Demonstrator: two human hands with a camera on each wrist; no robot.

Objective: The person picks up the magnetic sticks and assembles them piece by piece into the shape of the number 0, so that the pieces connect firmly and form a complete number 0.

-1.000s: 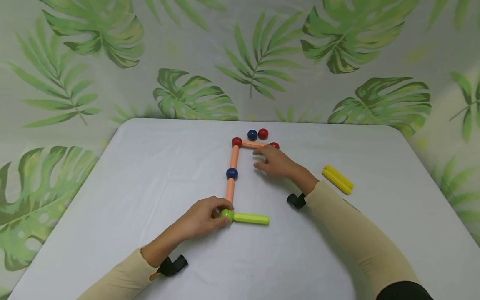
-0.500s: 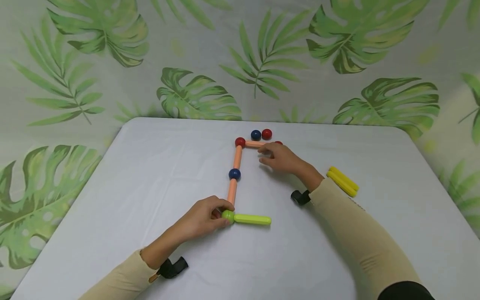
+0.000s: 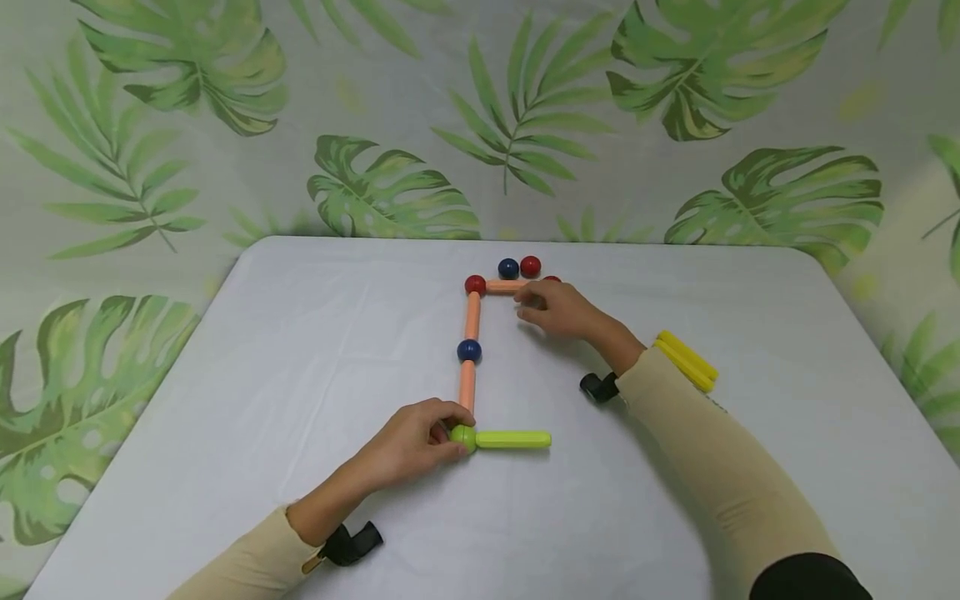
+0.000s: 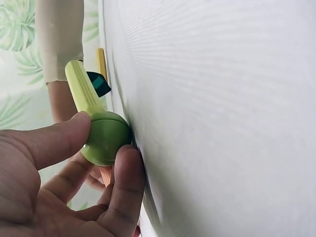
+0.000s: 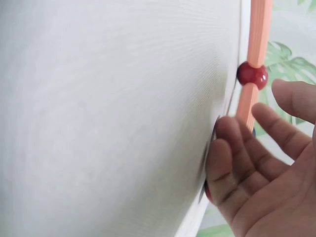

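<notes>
In the head view, my left hand (image 3: 408,442) pinches a green ball (image 3: 463,438) between thumb and fingers; the left wrist view shows this grip closely. A light green rod (image 3: 513,439) sticks out rightward from that ball. From the ball an orange rod (image 3: 467,387) runs away to a blue ball (image 3: 469,351), then another orange rod (image 3: 472,317) reaches a red ball (image 3: 476,286). A third orange rod (image 3: 504,287) extends right from there to a red ball (image 3: 552,280), mostly hidden behind my right hand (image 3: 561,310). That hand's fingers are loosely bent beside the rod, holding nothing.
Behind the top rod lie a loose blue ball (image 3: 508,268) and a loose red ball (image 3: 530,267). Two yellow rods (image 3: 686,360) lie side by side beyond the right sleeve. A white cloth covers the table (image 3: 337,333), and a leaf-patterned curtain hangs behind it.
My left hand has shifted slightly right with the green ball, its rod and the near end of the chain. My right hand stays by the top rod, covering more of the far red ball.
</notes>
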